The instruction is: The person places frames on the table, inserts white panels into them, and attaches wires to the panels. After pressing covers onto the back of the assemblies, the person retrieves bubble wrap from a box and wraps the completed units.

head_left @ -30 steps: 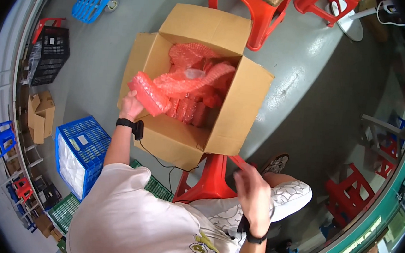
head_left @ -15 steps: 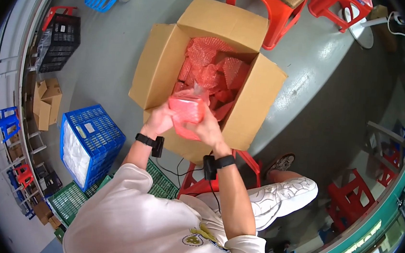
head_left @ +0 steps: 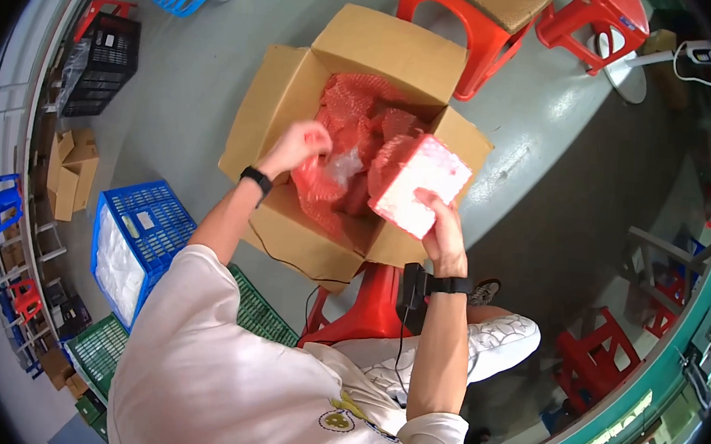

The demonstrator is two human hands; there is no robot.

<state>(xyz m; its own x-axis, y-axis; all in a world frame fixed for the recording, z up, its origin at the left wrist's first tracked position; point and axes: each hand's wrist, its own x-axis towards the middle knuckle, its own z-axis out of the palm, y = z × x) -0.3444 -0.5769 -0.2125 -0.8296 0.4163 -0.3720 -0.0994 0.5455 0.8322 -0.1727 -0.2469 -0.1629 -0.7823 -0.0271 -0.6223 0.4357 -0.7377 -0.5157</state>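
A box-shaped packet in red bubble wrap [head_left: 424, 177], with a bright pale face, is tilted up over the right side of an open cardboard box [head_left: 388, 40]. My right hand [head_left: 446, 230] grips its lower edge, thumb on the pale face. Over the left part of the carton, my left hand [head_left: 304, 146] is closed with curled fingers, close above loose red bubble wrap [head_left: 317, 192]. Whether it pinches that wrap cannot be made out. A clear plastic piece [head_left: 345, 167] lies beside it. More red-wrapped items [head_left: 358, 95] fill the carton.
Red stools [head_left: 474, 29] stand beyond the carton, and another red stool [head_left: 373, 312] is by my legs. A blue crate [head_left: 153, 221] with white contents and a green crate [head_left: 259, 307] are at left. A cable [head_left: 284, 260] runs over the carton's near flap.
My hands have separated. The right one has carried the wrapped packet rightward and tilted its pale face up; the left has moved up over the wrap, letting go of the packet.
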